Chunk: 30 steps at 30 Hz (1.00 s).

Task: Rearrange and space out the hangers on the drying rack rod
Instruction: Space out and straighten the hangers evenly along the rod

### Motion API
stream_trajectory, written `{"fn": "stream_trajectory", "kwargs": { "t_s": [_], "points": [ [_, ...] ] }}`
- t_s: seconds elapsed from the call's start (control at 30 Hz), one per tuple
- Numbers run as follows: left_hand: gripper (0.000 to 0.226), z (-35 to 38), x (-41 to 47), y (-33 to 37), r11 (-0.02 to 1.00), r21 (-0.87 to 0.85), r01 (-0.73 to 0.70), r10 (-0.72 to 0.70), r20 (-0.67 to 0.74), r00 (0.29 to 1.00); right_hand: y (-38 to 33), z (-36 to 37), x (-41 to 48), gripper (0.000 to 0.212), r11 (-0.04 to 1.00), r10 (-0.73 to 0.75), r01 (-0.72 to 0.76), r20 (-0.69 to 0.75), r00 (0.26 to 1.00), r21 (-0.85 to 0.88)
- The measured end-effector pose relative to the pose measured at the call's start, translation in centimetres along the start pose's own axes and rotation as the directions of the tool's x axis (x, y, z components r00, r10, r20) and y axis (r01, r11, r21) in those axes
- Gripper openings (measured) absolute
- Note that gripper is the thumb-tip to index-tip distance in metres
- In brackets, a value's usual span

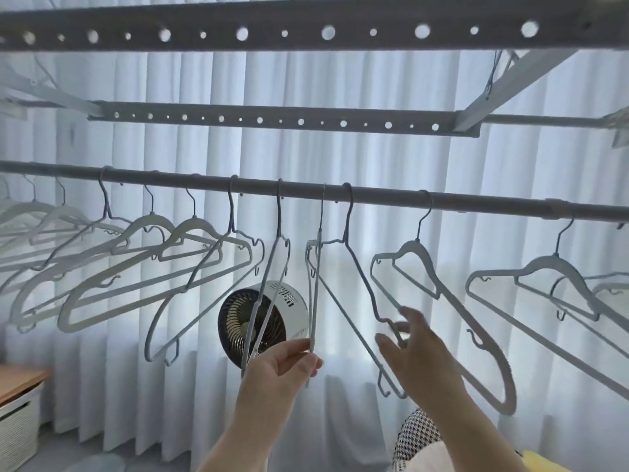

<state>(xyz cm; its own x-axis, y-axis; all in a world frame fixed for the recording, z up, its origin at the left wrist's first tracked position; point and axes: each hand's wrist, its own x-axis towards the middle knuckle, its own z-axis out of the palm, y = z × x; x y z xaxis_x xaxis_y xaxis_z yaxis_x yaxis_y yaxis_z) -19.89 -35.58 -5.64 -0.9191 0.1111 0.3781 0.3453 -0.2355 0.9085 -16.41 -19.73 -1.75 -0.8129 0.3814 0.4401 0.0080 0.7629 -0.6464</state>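
Pinched between the thumb and fingertips of the left grip (286, 364) is the bottom edge of a thin wire hanger (317, 267), which is seen edge-on and hangs from the rod (476, 202). The right grip (420, 356) is spread, its blurred fingers at the lower shoulder of the next wire hanger (360, 277); contact cannot be confirmed. Both hangers are judged light and springy, likely to swing and slide on the smooth rod, so they are best steered low on the frame or shifted at the hook. Thicker flat hangers (418, 249) are bunched at left and spaced wider at right. Behind, a round fan (252, 321) and a pleated curtain (374, 151) are seen.
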Motion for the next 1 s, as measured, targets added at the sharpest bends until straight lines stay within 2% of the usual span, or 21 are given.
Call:
{"fn": "stream_trajectory", "kwargs": {
  "t_s": [0.1,0.2,0.4,0.6,0.87,1.0],
  "points": [
    [0.026,0.2,0.2,-0.5,1.000,-0.004,0.007,-0.007,0.006,1.000,-0.1,1.2,0.1,0.026,0.972,0.014,-0.032,0.080,0.997,0.232],
    [0.028,0.1,0.3,-0.8,1.000,-0.003,0.012,-0.012,0.012,1.000,-0.2,2.3,0.0,0.019,0.942,0.016,-0.021,0.018,1.000,0.335],
    [0.027,-0.1,0.4,-0.7,1.000,0.007,0.013,-0.013,0.020,1.000,0.5,2.6,0.0,0.032,0.973,-0.077,0.116,-0.191,0.979,0.201],
    [0.028,0.1,0.4,-1.0,1.000,0.000,0.017,-0.017,-0.020,1.000,0.5,2.2,-0.3,0.034,0.981,-0.056,0.102,-0.259,0.964,0.166],
    [0.025,0.7,-0.1,-0.6,1.000,0.005,0.019,-0.019,-0.006,1.000,1.6,1.6,-0.4,0.038,0.977,-0.049,0.098,-0.245,0.968,0.191],
    [0.026,0.6,-0.1,-0.8,1.000,0.004,0.014,-0.014,-0.019,1.000,1.4,1.7,-0.7,0.033,0.976,-0.047,0.095,-0.237,0.970,0.197]
  ]
}}
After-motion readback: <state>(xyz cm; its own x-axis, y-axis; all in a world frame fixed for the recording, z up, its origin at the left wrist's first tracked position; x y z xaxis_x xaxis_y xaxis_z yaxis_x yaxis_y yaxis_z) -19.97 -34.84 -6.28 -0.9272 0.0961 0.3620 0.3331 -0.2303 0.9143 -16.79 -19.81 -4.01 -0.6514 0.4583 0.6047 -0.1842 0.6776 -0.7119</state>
